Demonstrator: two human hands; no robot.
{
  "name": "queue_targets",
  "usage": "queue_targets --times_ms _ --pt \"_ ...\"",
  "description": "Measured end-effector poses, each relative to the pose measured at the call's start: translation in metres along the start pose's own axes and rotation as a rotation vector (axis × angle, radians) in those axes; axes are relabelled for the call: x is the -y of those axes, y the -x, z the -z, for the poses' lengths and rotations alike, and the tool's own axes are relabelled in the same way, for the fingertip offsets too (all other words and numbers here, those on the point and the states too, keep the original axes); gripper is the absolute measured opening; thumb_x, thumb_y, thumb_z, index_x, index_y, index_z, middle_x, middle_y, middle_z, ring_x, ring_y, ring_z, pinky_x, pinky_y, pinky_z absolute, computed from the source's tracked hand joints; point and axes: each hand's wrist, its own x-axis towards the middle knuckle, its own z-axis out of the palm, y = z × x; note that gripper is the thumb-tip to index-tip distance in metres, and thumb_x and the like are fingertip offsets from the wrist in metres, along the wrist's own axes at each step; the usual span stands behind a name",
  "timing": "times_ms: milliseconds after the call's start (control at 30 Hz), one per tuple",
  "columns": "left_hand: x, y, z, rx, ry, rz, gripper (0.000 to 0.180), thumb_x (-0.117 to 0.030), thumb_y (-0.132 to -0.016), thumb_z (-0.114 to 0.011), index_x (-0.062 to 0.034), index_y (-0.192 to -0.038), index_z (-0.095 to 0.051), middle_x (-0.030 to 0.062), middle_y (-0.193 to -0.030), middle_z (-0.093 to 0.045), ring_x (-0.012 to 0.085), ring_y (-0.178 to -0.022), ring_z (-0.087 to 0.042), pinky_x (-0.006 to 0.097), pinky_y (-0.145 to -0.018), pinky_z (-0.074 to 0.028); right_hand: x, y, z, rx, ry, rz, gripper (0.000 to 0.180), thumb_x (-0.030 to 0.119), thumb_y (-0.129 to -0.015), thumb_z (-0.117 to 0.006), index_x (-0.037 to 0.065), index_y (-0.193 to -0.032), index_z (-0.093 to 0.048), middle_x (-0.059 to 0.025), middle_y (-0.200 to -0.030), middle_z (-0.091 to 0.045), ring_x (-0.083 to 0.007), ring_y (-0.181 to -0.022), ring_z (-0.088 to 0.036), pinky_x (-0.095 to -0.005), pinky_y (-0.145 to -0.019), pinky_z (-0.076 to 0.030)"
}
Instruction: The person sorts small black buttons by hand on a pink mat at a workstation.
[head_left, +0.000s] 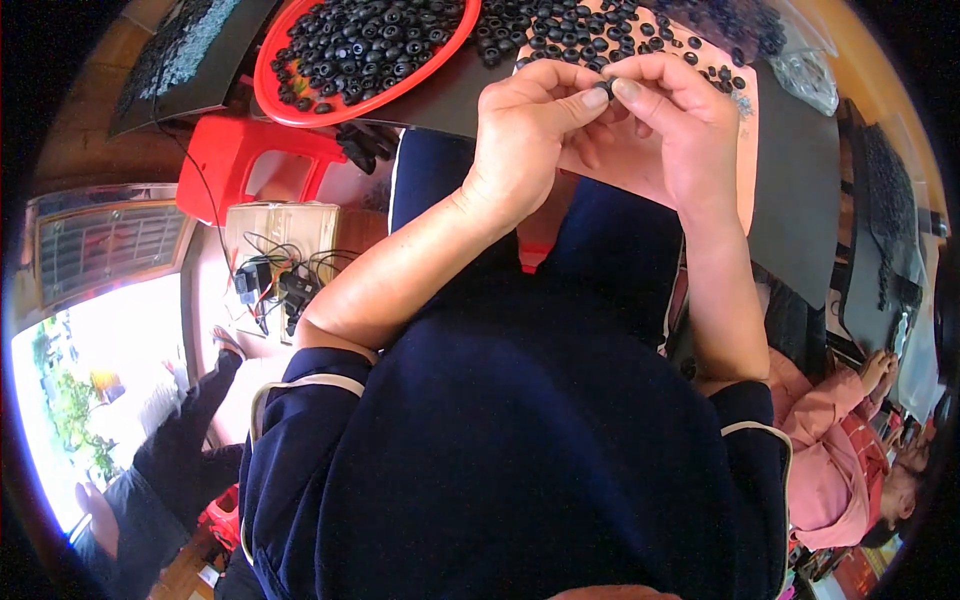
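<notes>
My left hand [530,130] and my right hand [692,125] meet at their fingertips above the table. Between thumbs and forefingers they pinch one small black ring-like piece [606,88], mostly covered by the fingers. Under my hands lies a pale orange sheet [740,190]. Loose black pieces [600,35] of the same kind, rounded and some with a hole, are scattered over its far part. To the left, a red oval basin [262,85] holds a heap of these black pieces [370,50].
The dark table [795,200] extends right of the sheet, with a clear plastic bag [805,80] at its far right. A red stool [215,165] and a cardboard box [325,225] with cables stand at left. A co-worker in pink [825,470] works at right; another person's dark-clothed leg [175,450] shows lower left.
</notes>
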Motion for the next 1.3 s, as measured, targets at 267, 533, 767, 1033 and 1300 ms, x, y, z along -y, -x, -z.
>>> queue_targets --times_ms 267,533,767,1033,1300 --pt "0.012 -0.003 0.001 -0.017 0.047 -0.121 0.012 -0.003 -0.091 -0.062 0.0047 -0.100 -0.064 0.0106 -0.087 -0.068 0.0147 -0.077 -0.065 0.024 -0.071 -0.052 0.006 0.000 0.001 0.013 0.208 0.065 0.008 0.005 -0.087 -0.065 0.001 -0.094 -0.068 -0.0013 -0.079 -0.067 -0.0068 -0.073 -0.061 -0.0224 -0.067 -0.048" --pt "0.008 -0.001 -0.005 -0.094 0.052 -0.074 0.010 -0.003 -0.089 -0.065 0.0022 -0.097 -0.065 0.0064 -0.081 -0.068 0.0120 -0.069 -0.064 0.024 -0.065 -0.052 0.019 -0.006 0.002 0.090 0.615 0.451 0.007 0.006 -0.084 -0.062 0.001 -0.088 -0.062 -0.0086 -0.072 -0.063 -0.0161 -0.067 -0.063 -0.0291 -0.063 -0.049" --pt "0.012 -0.002 -0.015 -0.084 0.052 -0.103 0.006 0.000 -0.084 -0.068 0.0026 -0.089 -0.066 0.0058 -0.077 -0.067 0.0110 -0.066 -0.063 0.024 -0.062 -0.052 0.021 0.001 0.001 0.015 0.777 0.386 0.006 0.006 -0.087 -0.059 0.000 -0.090 -0.061 -0.0147 -0.076 -0.062 -0.0265 -0.068 -0.063 -0.0348 -0.063 -0.048" --pt "0.005 -0.001 -0.003 -0.129 0.077 -0.061 0.005 0.002 -0.080 -0.068 0.0011 -0.083 -0.063 0.0080 -0.073 -0.067 0.0139 -0.062 -0.065 0.027 -0.056 -0.053 0.024 -0.006 -0.005 0.107 0.971 0.498 0.008 0.005 -0.089 -0.057 0.001 -0.095 -0.061 -0.0151 -0.086 -0.064 -0.0267 -0.078 -0.063 -0.0347 -0.073 -0.047" --pt "0.027 -0.031 -0.002 -0.279 -0.138 -0.230 0.012 -0.014 -0.063 -0.076 -0.0099 -0.067 -0.066 0.0068 -0.071 -0.068 0.0185 -0.089 -0.066 0.039 -0.118 -0.017 0.014 -0.019 0.021 0.206 0.632 0.280 0.014 0.003 -0.086 -0.056 0.000 -0.096 -0.066 -0.0114 -0.094 -0.069 -0.0200 -0.090 -0.064 -0.0334 -0.085 -0.049"
